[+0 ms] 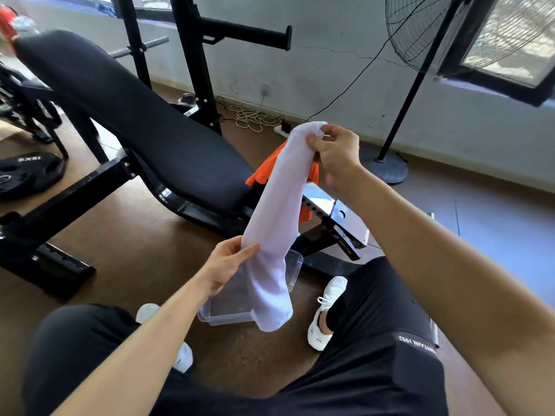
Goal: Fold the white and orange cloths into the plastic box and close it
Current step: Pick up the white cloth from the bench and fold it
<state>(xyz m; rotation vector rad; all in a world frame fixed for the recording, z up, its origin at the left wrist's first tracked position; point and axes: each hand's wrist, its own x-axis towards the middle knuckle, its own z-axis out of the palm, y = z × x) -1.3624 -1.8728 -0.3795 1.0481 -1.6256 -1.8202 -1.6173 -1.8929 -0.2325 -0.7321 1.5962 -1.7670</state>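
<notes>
Hanging from the right hand (pixel 336 157) and left hand (pixel 228 262), both pinching it: white cloth (pixel 279 205). Below, on the floor: lidless, apparently empty plastic box (pixel 295 264). Draped on the bench (pixel 144 121): orange cloth (pixel 267 169).

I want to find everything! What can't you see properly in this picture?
- Orange cloth: mostly behind the white cloth and right hand, head view.
- Plastic box: inside partly covered by white cloth and left hand.
- Box lid: not visible.
- Fan: cut off by top edge.
</notes>
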